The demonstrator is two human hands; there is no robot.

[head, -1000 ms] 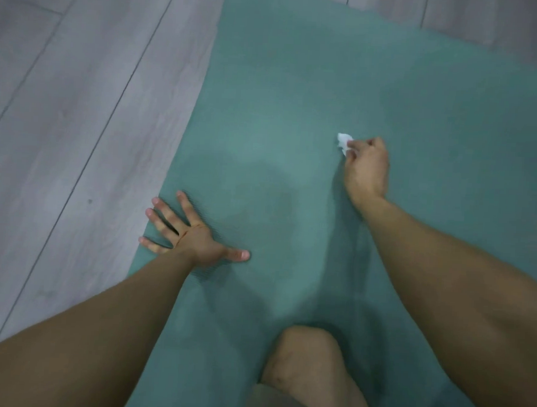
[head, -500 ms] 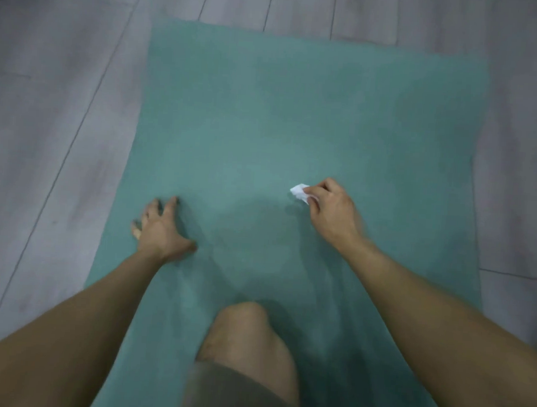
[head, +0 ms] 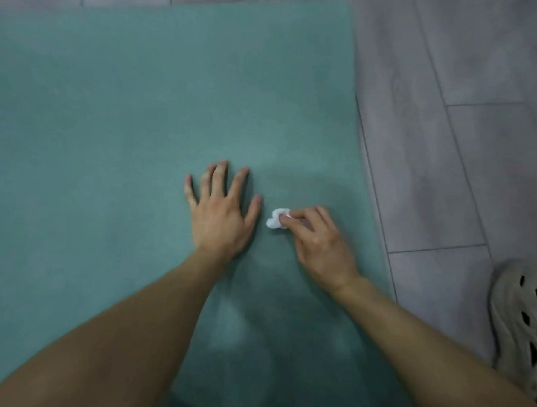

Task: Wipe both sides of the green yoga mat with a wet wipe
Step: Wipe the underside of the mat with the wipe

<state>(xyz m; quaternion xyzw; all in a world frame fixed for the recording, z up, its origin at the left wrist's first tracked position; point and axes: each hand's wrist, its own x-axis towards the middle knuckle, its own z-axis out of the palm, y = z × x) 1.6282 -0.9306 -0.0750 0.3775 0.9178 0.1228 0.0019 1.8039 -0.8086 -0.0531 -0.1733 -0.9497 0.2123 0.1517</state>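
Head view has swung right since half a second ago. Then I saw the whole width of the mat (head: 125, 118) and my knee at the bottom edge. Now the mat's left side runs out of the picture, its far right corner shows at the top, and my knee is out of view. My left hand (head: 221, 213) was over by the mat's left edge with its fingers curled, well apart from the other. Now it lies flat on the mat, palm down, fingers straight and spread, just beside the wipe (head: 277, 219). My right hand (head: 318, 240) pinches the wipe between thumb and fingertips as it did before, and holds it down against the mat.

The mat is a dull green with a fine, even texture and lies flat on the floor (head: 450, 150). A darker patch sits around and behind my hands. Paler smears show between my forearms, too blurred to make out. The wipe is a small white crumpled wad, partly covered by my fingers. It sits on the mat's right half, near the right edge.

Grey plank flooring shows beyond the far edge and along the right. A pale shoe (head: 522, 325) with holes in it has come into view on the floor at the right, off the mat and beside my right forearm.
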